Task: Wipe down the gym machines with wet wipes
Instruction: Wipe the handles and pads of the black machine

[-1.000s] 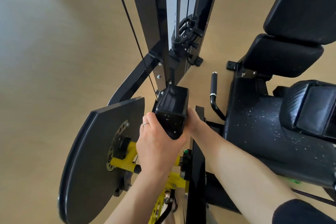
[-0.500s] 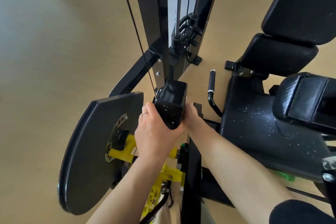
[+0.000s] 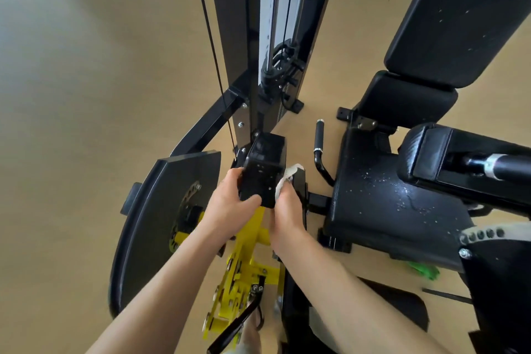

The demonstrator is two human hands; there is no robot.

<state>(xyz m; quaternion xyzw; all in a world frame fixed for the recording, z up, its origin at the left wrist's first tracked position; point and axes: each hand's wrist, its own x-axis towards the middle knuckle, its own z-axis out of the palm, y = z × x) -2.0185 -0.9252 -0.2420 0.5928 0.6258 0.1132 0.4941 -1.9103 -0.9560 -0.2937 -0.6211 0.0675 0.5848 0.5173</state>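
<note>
The white wipe (image 3: 284, 181), hidden half a second ago, now shows between the right hand (image 3: 287, 207) and the black pad (image 3: 263, 172), whose left side the left hand (image 3: 230, 204) grips, suggesting the rubbing has moved up the pad's right face.

Two bare hands were seen, the left hand (image 3: 230, 204) and the right hand (image 3: 287, 210), with one white wet wipe (image 3: 283, 181). One black pad block (image 3: 263, 172), one round black plate (image 3: 161, 227) and one yellow bracket (image 3: 241, 267) were counted.
</note>
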